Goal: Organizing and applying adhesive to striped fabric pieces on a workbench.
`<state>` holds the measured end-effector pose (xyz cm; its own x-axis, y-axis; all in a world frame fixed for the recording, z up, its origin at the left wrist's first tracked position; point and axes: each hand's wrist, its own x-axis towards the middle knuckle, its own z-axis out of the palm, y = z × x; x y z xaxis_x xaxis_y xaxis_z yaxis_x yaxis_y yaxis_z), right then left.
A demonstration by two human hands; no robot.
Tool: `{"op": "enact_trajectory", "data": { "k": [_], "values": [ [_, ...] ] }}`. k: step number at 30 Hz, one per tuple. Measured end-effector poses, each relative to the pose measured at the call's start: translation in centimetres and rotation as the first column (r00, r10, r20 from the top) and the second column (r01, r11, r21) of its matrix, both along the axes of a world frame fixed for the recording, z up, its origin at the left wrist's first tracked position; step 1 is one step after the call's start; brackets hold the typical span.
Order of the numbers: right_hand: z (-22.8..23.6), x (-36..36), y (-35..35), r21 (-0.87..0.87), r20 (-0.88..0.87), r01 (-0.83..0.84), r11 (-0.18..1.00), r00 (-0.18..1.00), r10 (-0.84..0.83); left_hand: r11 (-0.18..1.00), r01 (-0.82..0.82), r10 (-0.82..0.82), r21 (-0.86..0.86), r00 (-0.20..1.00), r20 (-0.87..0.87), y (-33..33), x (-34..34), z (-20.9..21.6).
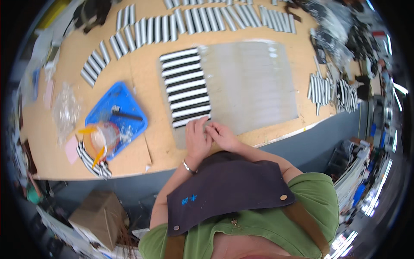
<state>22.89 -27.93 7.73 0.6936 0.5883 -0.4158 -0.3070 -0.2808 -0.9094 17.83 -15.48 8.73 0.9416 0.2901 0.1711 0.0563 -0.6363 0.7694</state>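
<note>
Black-and-white striped strips (186, 88) lie side by side in a column on the left end of a translucent grey sheet (254, 86). My left hand (198, 139) is at the near end of this column, fingers stretched forward and fingertips touching the lowest strip. Close against it, my right hand (223, 137) has its thumb and fingers drawn together in a pinch beside the left fingers. Whatever it pinches, if anything, is too small or hidden to make out.
A blue tray (137, 103) holds a dark-handled brush (127, 115) and a tub (103, 137) with orange-yellow tools. More striped strips (200, 20) line the far side. Striped bundles (320, 88) and plastic bags (332, 26) lie right. The table's front edge (276, 140) runs near me.
</note>
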Motion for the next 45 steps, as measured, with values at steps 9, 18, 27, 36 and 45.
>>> {"op": "enact_trajectory", "data": {
  "k": [9, 18, 27, 36, 45],
  "values": [
    [0.3, 4.2, -14.7, -0.399, 0.145, 0.306, 0.865, 0.952, -0.270, 0.929, 0.367, -0.369, 0.039, 0.928, 0.054, -7.6, 4.0, 0.8],
    [3.7, 15.6, -41.3, -0.721, 0.644, 0.614, 0.321, 0.765, -0.017, 0.942, 0.336, -0.336, 0.005, 0.941, -0.046, -13.9, 8.2, -2.2],
    [6.7, 41.2, -37.0, -0.495, 0.709, 0.261, 0.829, 0.672, 0.212, 0.957, -0.226, 0.242, 0.183, 0.967, -0.073, -19.5, 12.3, -5.3],
    [-0.2, 63.2, -21.3, -0.680, 0.732, 0.309, 0.665, 0.243, 0.636, 0.875, -0.304, 0.373, 0.378, 0.920, -0.124, -21.3, 12.7, -5.9],
    [-0.9, 72.3, -15.1, -0.768, 0.523, 0.494, 0.407, 0.118, 0.844, 0.888, -0.262, 0.373, 0.377, 0.890, -0.261, -21.3, 12.1, -6.0]
  ]
}}
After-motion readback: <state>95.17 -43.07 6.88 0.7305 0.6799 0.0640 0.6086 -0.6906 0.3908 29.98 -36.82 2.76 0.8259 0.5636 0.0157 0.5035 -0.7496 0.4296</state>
